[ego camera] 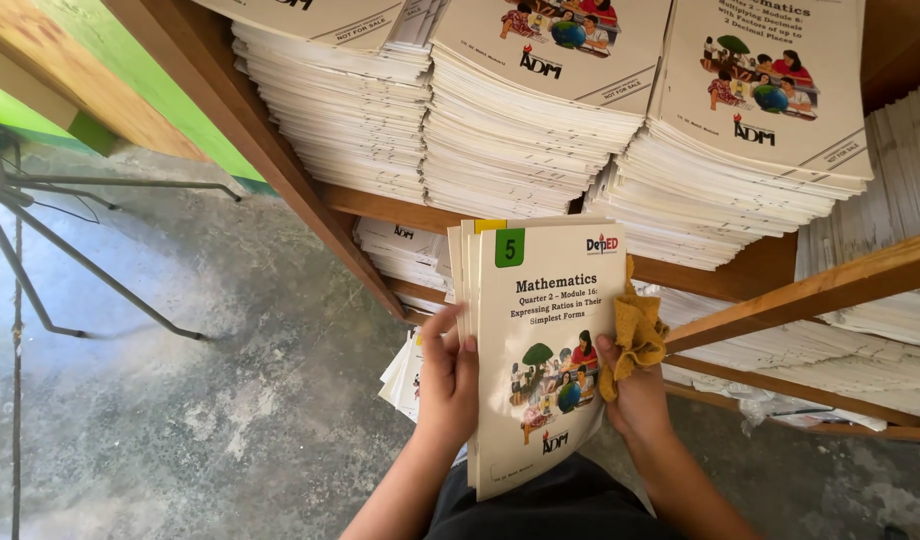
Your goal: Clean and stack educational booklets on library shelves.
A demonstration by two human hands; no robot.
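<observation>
I hold a small stack of cream-coloured booklets (540,330) upright in front of me, their covers showing a green square and a drawing of children. My left hand (448,375) grips the stack's left edge, thumb on the front cover. My right hand (635,385) holds the right edge and also clutches a crumpled yellow cloth (635,330) against the booklets. Both hands are below a wooden shelf (380,208) packed with stacks of similar booklets (525,130).
More booklet piles sit on a lower shelf (405,255) and on the right (880,340) behind a slanted wooden rail (810,290). The concrete floor (200,400) lies to the left with thin metal stand legs (70,270). A green wall (130,70) is at upper left.
</observation>
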